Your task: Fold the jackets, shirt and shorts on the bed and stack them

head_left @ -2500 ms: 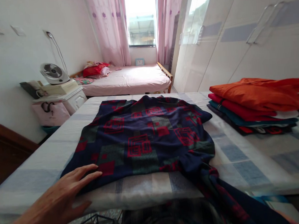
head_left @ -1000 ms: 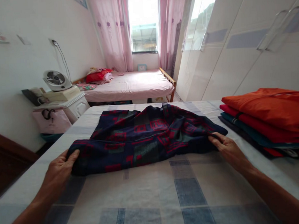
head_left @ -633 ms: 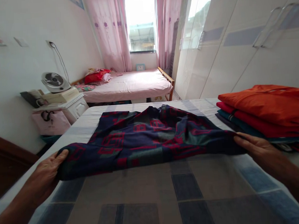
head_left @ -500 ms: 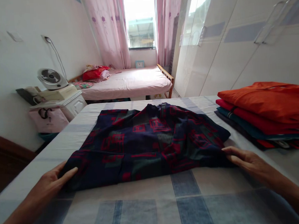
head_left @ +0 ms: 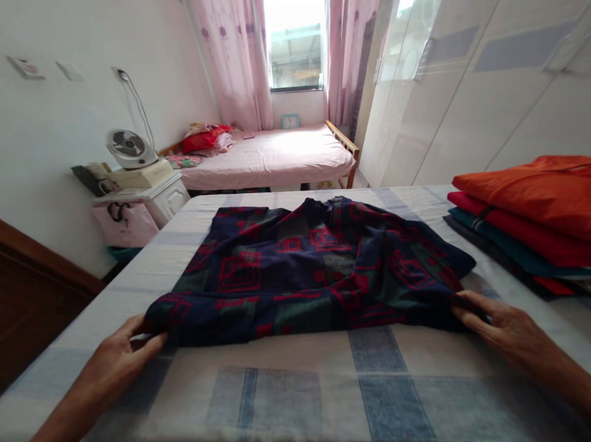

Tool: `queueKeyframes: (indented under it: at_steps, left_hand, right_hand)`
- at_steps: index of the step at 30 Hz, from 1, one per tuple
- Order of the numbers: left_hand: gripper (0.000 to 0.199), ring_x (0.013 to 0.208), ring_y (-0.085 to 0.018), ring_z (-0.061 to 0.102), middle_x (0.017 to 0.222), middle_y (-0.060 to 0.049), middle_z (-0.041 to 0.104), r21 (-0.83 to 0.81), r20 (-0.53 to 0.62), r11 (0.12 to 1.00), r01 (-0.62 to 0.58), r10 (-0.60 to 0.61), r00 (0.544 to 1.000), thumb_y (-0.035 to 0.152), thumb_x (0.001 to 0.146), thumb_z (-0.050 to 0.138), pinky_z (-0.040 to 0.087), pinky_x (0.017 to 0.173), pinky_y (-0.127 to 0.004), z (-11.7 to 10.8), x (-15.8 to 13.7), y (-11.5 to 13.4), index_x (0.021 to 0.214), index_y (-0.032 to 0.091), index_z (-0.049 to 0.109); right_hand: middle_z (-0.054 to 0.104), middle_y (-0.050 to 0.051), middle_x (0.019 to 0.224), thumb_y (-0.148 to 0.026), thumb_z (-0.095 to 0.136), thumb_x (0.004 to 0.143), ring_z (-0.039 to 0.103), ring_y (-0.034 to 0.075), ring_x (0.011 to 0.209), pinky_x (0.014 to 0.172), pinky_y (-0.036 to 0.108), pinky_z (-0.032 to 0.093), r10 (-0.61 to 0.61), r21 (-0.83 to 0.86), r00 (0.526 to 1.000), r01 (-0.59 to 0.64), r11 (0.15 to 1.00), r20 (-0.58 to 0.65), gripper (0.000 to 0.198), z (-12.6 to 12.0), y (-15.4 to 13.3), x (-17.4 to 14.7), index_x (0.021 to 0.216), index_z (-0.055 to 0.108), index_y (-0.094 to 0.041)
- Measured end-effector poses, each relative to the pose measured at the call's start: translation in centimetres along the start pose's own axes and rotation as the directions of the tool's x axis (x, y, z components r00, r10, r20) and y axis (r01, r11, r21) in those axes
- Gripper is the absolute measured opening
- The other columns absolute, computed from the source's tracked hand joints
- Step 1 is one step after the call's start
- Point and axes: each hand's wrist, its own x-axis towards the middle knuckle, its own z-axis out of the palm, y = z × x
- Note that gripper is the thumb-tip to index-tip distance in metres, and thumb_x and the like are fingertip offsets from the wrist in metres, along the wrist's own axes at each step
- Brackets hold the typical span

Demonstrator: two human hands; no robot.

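A dark navy garment (head_left: 288, 268) with red and green square patterns, probably a shirt or jacket, is spread on the bed (head_left: 281, 408). Its near edge is turned over into a band running across its width. My left hand (head_left: 126, 348) pinches the near left corner between thumb and fingers. At the near right corner, my right hand (head_left: 486, 319) grips the cloth the same way. The fingertips under the fabric are partly hidden on both sides.
A stack of folded clothes (head_left: 540, 213), orange on top, lies on the bed at the right. Beyond the bed are a smaller pink bed (head_left: 276, 159), a white cabinet with a fan (head_left: 131, 148), and a pink bag (head_left: 125, 225). Wardrobe doors (head_left: 458, 104) line the right.
Both hands still hold the near corners; the near edge has been drawn away from me, so the turned-over band looks narrower. The whole view has shifted slightly left.
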Motion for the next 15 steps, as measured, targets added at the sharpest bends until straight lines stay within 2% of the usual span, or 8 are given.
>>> queueKeyframes:
  at_steps: [2, 4, 7, 9, 10, 12, 13, 15]
  left_hand:
    - [0.043, 0.076, -0.022, 0.064, 0.079, -0.001, 0.071, -0.065, 0.049, 0.998, 0.014, -0.011, 0.999, 0.055, 0.056, 0.061, 0.05, 0.063, -0.025, -0.3, 0.1, 0.3, 0.08, 0.021, 0.069]
    - [0.042, 0.067, -0.016, 0.06, 0.074, 0.002, 0.068, -0.211, 0.043, 0.973, 0.093, -0.086, 0.995, 0.054, 0.056, 0.064, 0.048, 0.058, -0.022, -1.2, 0.5, 1.3, 0.082, 0.021, 0.068]
    - [0.043, 0.058, -0.011, 0.052, 0.07, 0.006, 0.066, -0.451, 0.0, 0.875, 0.175, -0.196, 0.981, 0.045, 0.048, 0.072, 0.045, 0.051, -0.019, -2.9, 1.3, 3.0, 0.084, 0.022, 0.067]
    - [0.043, 0.061, -0.013, 0.054, 0.072, 0.006, 0.067, -0.52, 0.021, 0.83, 0.201, -0.223, 0.975, 0.038, 0.041, 0.075, 0.048, 0.054, -0.021, -3.7, 1.6, 3.3, 0.081, 0.024, 0.067]
    - [0.041, 0.063, -0.016, 0.057, 0.072, 0.006, 0.068, -0.495, 0.058, 0.841, 0.219, -0.22, 0.974, 0.036, 0.04, 0.074, 0.05, 0.056, -0.024, -3.9, 1.6, 3.0, 0.078, 0.024, 0.068]
    - [0.031, 0.068, -0.022, 0.062, 0.07, 0.004, 0.07, -0.313, 0.117, 0.92, 0.235, -0.208, 0.971, 0.034, 0.041, 0.068, 0.053, 0.063, -0.032, -3.9, 1.6, 1.9, 0.07, 0.026, 0.068]
    - [0.025, 0.071, -0.025, 0.063, 0.07, 0.002, 0.071, -0.178, 0.111, 0.96, 0.216, -0.199, 0.974, 0.035, 0.044, 0.063, 0.053, 0.068, -0.036, -3.8, 1.6, 1.1, 0.067, 0.026, 0.068]
    - [0.025, 0.078, -0.03, 0.065, 0.078, -0.001, 0.072, 0.086, -0.007, 0.987, 0.137, -0.137, 0.99, 0.036, 0.052, 0.052, 0.052, 0.076, -0.043, -3.5, 1.6, -0.3, 0.069, 0.027, 0.068]
  right_hand:
    - [0.073, 0.008, 0.088, -0.054, 0.049, 0.068, 0.068, 0.029, 0.079, 0.069, 0.036, 0.05, 0.002, -0.005, 1.0, -0.002, 1.0, -0.006, 0.047, 0.0, 0.0, 0.0, 0.094, 0.067, -0.02]
    - [0.073, 0.007, 0.087, -0.054, 0.049, 0.068, 0.068, 0.029, 0.079, 0.068, 0.037, 0.051, -0.005, -0.009, 1.0, 0.005, 1.0, -0.015, 0.046, 0.1, 0.1, 0.1, 0.094, 0.067, -0.021]
    - [0.073, 0.008, 0.088, -0.055, 0.049, 0.069, 0.068, 0.03, 0.081, 0.069, 0.038, 0.051, -0.02, -0.002, 1.0, 0.02, 1.0, -0.021, 0.046, 0.2, 0.2, 0.1, 0.094, 0.067, -0.021]
    - [0.073, 0.008, 0.089, -0.055, 0.049, 0.069, 0.068, 0.031, 0.082, 0.07, 0.039, 0.051, -0.032, 0.009, 0.999, 0.032, 0.999, -0.034, 0.045, 0.3, 0.3, 0.0, 0.092, 0.067, -0.021]
    - [0.073, 0.008, 0.089, -0.054, 0.05, 0.069, 0.068, 0.031, 0.082, 0.07, 0.039, 0.052, -0.041, 0.014, 0.998, 0.041, 0.999, -0.043, 0.044, 0.4, 0.4, 0.0, 0.092, 0.067, -0.021]
    - [0.073, 0.007, 0.089, -0.052, 0.05, 0.071, 0.068, 0.03, 0.081, 0.07, 0.038, 0.052, -0.063, 0.019, 0.996, 0.064, 0.998, -0.058, 0.04, 0.4, 0.5, -0.2, 0.091, 0.067, -0.022]
    - [0.073, 0.006, 0.088, -0.05, 0.05, 0.071, 0.068, 0.029, 0.08, 0.07, 0.038, 0.052, -0.072, 0.017, 0.996, 0.073, 0.997, -0.056, 0.039, 0.3, 0.5, -0.3, 0.092, 0.067, -0.023]
    - [0.073, 0.006, 0.088, -0.05, 0.052, 0.071, 0.068, 0.028, 0.078, 0.07, 0.037, 0.052, -0.079, 0.004, 0.997, 0.079, 0.997, -0.026, 0.04, -0.1, 0.2, -0.3, 0.096, 0.067, -0.023]
